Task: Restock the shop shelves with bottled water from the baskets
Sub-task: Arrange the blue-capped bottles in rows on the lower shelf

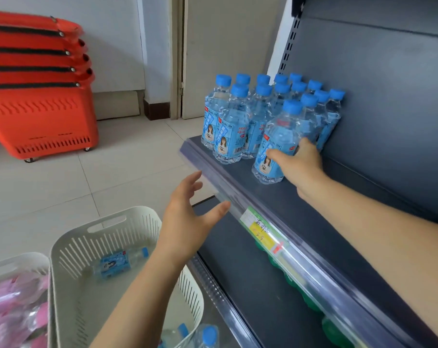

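Note:
Several blue-capped water bottles (258,116) stand in rows at the left end of the dark grey shelf (321,222). My right hand (297,162) grips the front bottle (275,146), which stands upright on the shelf beside the group. My left hand (187,217) hovers with spread fingers and holds nothing, just in front of the shelf's front rail (213,182) and above the white basket (69,249). One blue-labelled bottle (117,263) lies on its side inside that basket. Another blue-capped bottle (208,335) shows at the basket's near corner.
A second white basket (17,262) with pink-labelled bottles (14,310) sits at the lower left. A stack of red shopping baskets (37,96) stands on the tiled floor at the left. A price tag (260,232) hangs on the rail; green caps show on the shelf below.

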The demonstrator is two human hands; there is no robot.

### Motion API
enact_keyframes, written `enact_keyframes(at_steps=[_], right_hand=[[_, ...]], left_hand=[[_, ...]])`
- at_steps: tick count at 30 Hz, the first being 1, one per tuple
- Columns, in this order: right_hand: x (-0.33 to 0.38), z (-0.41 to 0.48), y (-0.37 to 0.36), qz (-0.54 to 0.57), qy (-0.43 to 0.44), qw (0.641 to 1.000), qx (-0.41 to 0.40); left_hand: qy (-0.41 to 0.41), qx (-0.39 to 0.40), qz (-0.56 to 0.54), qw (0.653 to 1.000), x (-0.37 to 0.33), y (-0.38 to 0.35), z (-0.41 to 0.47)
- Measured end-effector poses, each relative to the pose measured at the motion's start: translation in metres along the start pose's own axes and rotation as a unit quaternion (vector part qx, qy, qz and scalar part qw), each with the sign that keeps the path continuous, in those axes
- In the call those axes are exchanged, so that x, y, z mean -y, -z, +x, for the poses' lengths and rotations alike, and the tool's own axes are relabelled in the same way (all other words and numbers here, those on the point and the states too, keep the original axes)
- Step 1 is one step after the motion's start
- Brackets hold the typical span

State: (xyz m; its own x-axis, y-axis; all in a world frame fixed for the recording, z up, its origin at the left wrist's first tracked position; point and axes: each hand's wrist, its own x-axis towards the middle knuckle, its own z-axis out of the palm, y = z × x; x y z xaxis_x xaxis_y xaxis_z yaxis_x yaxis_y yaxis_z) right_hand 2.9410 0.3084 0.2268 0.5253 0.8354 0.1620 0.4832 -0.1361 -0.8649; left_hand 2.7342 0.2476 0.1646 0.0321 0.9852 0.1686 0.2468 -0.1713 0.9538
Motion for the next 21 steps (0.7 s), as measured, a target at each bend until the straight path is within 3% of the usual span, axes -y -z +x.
enact_keyframes(at_steps=[6,14,16,18,21], right_hand=[[-0.003,0.014,-0.016,-0.037,0.041,0.997,-0.052],[0.009,-0.012,-0.022,-0.046,0.018,0.987,-0.150],[0.019,-0.036,-0.030,-0.056,0.075,0.981,-0.170],[0.026,-0.069,-0.048,-0.043,0.180,0.976,-0.118],[0.022,-0.119,-0.090,-0.053,0.244,0.966,0.069]], left_hand=[[0.004,-0.008,0.013,1.000,0.007,0.007,0.003],[0.037,-0.003,0.029,0.999,0.019,0.024,-0.005],[0.048,-0.004,0.042,0.998,0.027,0.036,-0.007],[0.067,-0.005,0.062,0.996,0.040,0.052,-0.009],[0.109,0.022,0.138,0.984,0.071,0.084,-0.009]])
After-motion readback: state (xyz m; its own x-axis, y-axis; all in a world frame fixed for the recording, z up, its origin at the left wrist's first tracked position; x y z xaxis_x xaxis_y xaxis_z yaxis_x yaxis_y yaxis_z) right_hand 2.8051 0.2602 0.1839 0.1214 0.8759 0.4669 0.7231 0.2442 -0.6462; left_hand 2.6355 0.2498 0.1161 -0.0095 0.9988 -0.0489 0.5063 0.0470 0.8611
